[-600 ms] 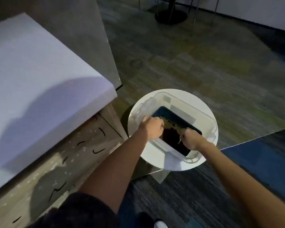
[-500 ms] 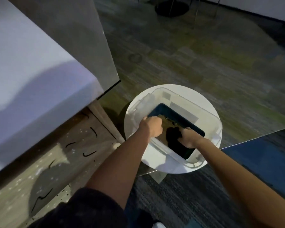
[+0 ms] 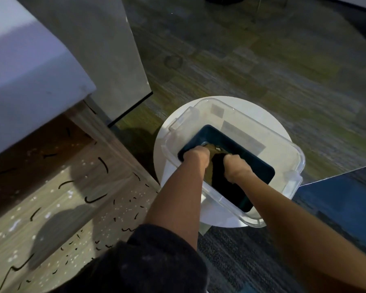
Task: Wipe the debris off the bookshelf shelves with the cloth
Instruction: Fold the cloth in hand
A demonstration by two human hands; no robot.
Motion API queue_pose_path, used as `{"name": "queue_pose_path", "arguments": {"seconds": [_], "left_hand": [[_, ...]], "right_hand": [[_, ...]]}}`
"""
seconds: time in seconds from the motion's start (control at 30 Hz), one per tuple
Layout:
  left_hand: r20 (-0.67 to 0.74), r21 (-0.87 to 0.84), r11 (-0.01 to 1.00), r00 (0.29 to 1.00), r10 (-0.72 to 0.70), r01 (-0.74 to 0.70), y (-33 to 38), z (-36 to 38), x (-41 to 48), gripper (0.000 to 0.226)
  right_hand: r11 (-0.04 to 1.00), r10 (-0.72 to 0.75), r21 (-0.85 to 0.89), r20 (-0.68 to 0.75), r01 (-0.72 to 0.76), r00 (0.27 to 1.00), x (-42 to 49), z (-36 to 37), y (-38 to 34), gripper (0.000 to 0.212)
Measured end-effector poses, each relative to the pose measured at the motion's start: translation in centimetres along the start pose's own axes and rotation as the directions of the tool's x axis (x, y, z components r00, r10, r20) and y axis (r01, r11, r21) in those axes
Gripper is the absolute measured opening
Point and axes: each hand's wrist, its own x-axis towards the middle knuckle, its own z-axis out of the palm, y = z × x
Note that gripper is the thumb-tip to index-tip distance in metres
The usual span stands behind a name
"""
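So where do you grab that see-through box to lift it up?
Probably by the clip handles on its two short ends, one hand coming in from each end. The clear box is long and open-topped, so end grips should keep it level. Right now the left hand and right hand both grip the cloth inside it.

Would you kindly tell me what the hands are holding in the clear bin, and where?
A brownish cloth: the left hand grips one end and the right hand the other, inside the clear bin.
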Motion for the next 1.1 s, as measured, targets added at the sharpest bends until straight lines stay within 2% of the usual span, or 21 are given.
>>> {"name": "queue_pose_path", "arguments": {"seconds": [0.03, 0.07, 0.13, 0.2, 0.27, 0.33, 0.47, 0.5, 0.57, 0.63, 0.7, 0.8, 0.9, 0.97, 1.03, 1.1], "left_hand": [[-0.016, -0.028, 0.999, 1.0, -0.019, 0.018, -0.1, -0.1, -0.2, 0.039], [-0.068, -0.21, 0.977, 0.997, -0.044, 0.029, 0.2, -0.5, -0.8, 0.038], [-0.064, -0.483, 0.868, 0.984, -0.167, 0.116, 0.2, -1.2, -2.1, 0.035], [-0.139, -0.635, 0.767, 0.962, -0.235, 0.096, -0.2, -1.8, -3.6, 0.03], [-0.226, -0.717, 0.694, 0.923, -0.311, 0.058, -0.6, -2.2, -5.7, 0.027], [-0.328, -0.803, 0.596, 0.845, -0.422, -0.013, -0.9, -2.3, -8.2, 0.029], [-0.461, -0.871, 0.436, 0.682, -0.568, -0.226, -0.9, -1.5, -15.4, 0.043], [-0.463, -0.88, 0.395, 0.658, -0.594, -0.262, -0.9, -0.8, -17.7, 0.045], [-0.427, -0.904, 0.289, 0.658, -0.62, -0.314, -1.0, 1.5, -21.8, 0.047], [-0.352, -0.934, 0.178, 0.701, -0.621, -0.311, -1.3, 4.9, -25.7, 0.049], [-0.285, -0.949, 0.077, 0.726, -0.626, -0.306, -1.4, 9.1, -29.1, 0.049], [-0.251, -0.951, 0.042, 0.689, -0.68, -0.306, -2.3, 15.2, -33.2, 0.043], [-0.257, -0.924, -0.016, 0.651, -0.715, -0.383, -3.4, 19.9, -35.1, 0.034], [-0.276, -0.918, 0.022, 0.597, -0.753, -0.396, -4.1, 22.4, -35.5, 0.033], [-0.29, -0.906, 0.048, 0.534, -0.794, -0.421, -4.9, 24.3, -35.2, 0.033], [-0.309, -0.883, 0.047, 0.503, -0.807, -0.468, -5.3, 25.9, -34.8, 0.033]], "right_hand": [[1.0, 0.001, 0.025, -0.015, 0.0, 1.0, -0.4, -0.5, -0.1, 0.031], [0.999, -0.001, 0.053, -0.024, 0.002, 1.0, -0.8, -1.1, -0.2, 0.026], [0.994, -0.007, 0.111, -0.048, 0.012, 0.999, -2.0, -2.3, -0.4, 0.015], [0.976, -0.008, 0.214, -0.11, 0.032, 0.994, -3.3, -3.4, -0.4, 0.012], [0.92, -0.012, 0.379, -0.223, 0.098, 0.975, -4.8, -4.5, -0.7, 0.011], [0.809, 0.028, 0.554, -0.368, 0.195, 0.93, -7.1, -5.9, -1.5, 0.008], [0.599, 0.13, 0.7, -0.564, 0.389, 0.816, -12.7, -8.0, -4.3, 0.015], [0.564, 0.129, 0.7, -0.599, 0.438, 0.791, -14.3, -8.2, -5.2, 0.018], [0.529, 0.091, 0.66, -0.669, 0.534, 0.737, -17.5, -8.0, -6.9, 0.024], [0.534, -0.025, 0.578, -0.719, 0.617, 0.695, -20.9, -6.9, -8.8, 0.035], [0.564, -0.201, 0.491, -0.698, 0.664, 0.687, -24.0, -4.8, -11.2, 0.047], [0.61, -0.462, 0.332, -0.588, 0.719, 0.664, -26.4, -0.8, -15.1, 0.049], [0.63, -0.539, 0.386, -0.407, 0.674, 0.737, -27.2, 2.4, -18.7, 0.04], [0.651, -0.573, 0.376, -0.326, 0.659, 0.752, -27.2, 4.5, -20.5, 0.064], [0.664, -0.602, 0.286, -0.342, 0.69, 0.721, -26.9, 6.2, -21.7, 0.092], [0.678, -0.626, 0.134, -0.411, 0.723, 0.663, -26.1, 7.9, -22.6, 0.097]]}}
